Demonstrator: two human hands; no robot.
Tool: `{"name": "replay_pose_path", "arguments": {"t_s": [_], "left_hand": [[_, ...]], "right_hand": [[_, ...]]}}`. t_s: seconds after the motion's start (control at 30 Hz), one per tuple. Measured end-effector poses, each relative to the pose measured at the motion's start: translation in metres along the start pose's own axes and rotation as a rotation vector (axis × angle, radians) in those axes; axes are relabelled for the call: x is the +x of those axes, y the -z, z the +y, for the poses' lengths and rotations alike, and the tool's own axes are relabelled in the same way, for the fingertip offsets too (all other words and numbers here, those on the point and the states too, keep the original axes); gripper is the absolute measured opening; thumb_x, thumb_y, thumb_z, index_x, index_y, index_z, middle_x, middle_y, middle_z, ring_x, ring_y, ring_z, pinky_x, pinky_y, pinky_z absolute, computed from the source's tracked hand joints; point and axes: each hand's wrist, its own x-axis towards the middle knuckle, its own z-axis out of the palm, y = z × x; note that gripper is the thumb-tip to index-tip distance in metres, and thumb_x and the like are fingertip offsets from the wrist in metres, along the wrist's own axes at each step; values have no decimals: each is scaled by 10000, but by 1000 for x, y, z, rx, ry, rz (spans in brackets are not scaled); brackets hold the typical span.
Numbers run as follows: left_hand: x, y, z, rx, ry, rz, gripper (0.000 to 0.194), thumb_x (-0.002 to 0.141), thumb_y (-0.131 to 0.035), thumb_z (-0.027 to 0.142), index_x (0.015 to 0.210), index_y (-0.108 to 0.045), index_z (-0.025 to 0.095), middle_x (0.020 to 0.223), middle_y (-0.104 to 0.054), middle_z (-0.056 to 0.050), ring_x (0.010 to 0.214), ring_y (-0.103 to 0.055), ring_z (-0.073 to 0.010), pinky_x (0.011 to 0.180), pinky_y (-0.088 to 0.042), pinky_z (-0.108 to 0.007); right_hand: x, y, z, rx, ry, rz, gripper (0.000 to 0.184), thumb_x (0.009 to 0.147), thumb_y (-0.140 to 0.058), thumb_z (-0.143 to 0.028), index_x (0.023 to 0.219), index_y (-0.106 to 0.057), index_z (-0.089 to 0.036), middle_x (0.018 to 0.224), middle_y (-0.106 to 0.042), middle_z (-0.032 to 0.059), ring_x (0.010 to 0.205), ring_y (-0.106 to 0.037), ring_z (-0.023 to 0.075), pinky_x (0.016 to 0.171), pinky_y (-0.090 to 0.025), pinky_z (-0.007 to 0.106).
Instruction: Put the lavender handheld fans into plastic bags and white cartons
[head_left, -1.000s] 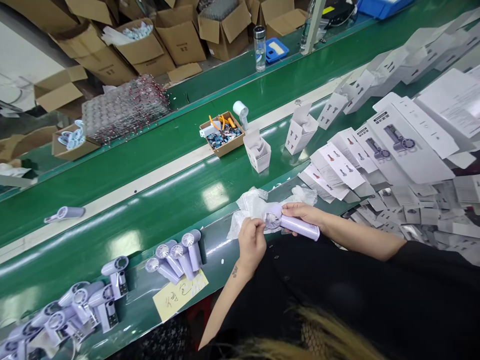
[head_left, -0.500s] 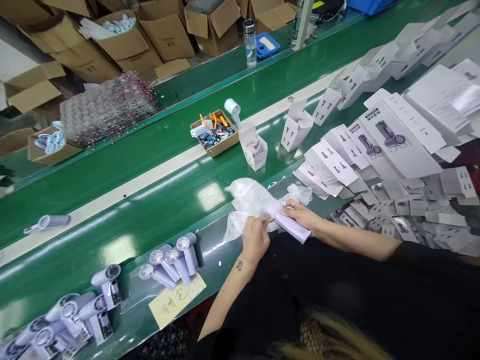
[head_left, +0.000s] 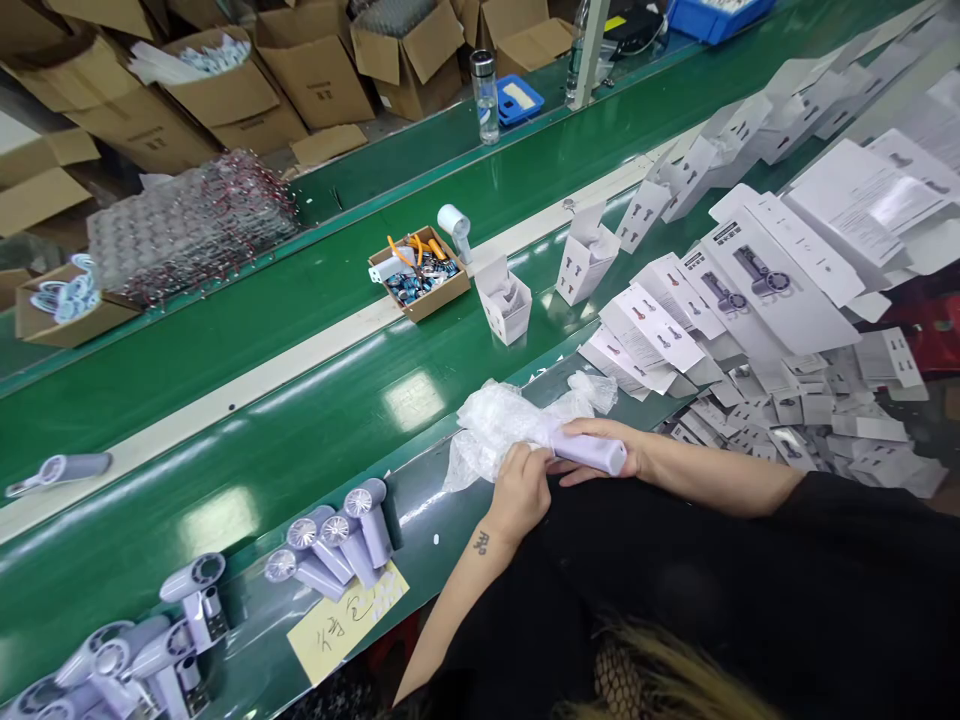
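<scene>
A lavender handheld fan (head_left: 589, 452), shaped like a small hair dryer, lies across the near edge of the bench with its handle end towards the right. Its head is hidden in a crumpled clear plastic bag (head_left: 495, 420). My right hand (head_left: 636, 447) is closed around the handle, thumb above and fingers beneath. At the bag's mouth, my left hand (head_left: 523, 485) pinches the plastic against the handle. Another crumpled plastic bag (head_left: 592, 392) rests just beyond my right hand.
Several lavender fans (head_left: 334, 535) lie by a yellow handwritten note (head_left: 349, 625); more fans (head_left: 124, 655) stand at lower left. Two open white boxes (head_left: 506, 305) and a carton of small parts (head_left: 427, 290) stand ahead on the green belt (head_left: 315, 400). Printed cartons (head_left: 757, 280) pile up at right.
The fan's handle has turned so its end now faces more towards the right. The bag around the head has sunk flatter, and my left hand has moved slightly right along it.
</scene>
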Motion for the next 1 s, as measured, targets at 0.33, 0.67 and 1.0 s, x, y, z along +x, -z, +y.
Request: {"name": "replay_pose_path", "arguments": {"t_s": [0.33, 0.67, 1.0], "left_hand": [[8, -7, -11, 65, 253, 245, 129, 804, -505, 98, 881, -585, 164, 749, -570, -50, 731, -563, -177, 688, -456, -295], [16, 13, 1, -637, 703, 81, 158, 778, -609, 312, 711, -580, 173, 602, -541, 37, 533, -470, -90, 533, -382, -215], [43, 40, 8, -431, 405, -114, 239, 873, -518, 326, 727, -639, 179, 660, -593, 2, 614, -524, -116, 599, -397, -231]], "right_hand": [[7, -2, 4, -3, 274, -128, 584, 701, -649, -110, 1195, -362, -229, 932, -684, 81, 794, -705, 237, 630, -571, 319], [8, -6, 2, 3, 163, 158, 186, 842, -595, -203, 968, -462, -172, 831, -674, 71, 720, -701, 207, 634, -584, 328], [18, -21, -1, -39, 117, 396, 42, 838, -501, -118, 857, -499, -155, 701, -594, 18, 585, -588, 130, 563, -533, 272]]}}
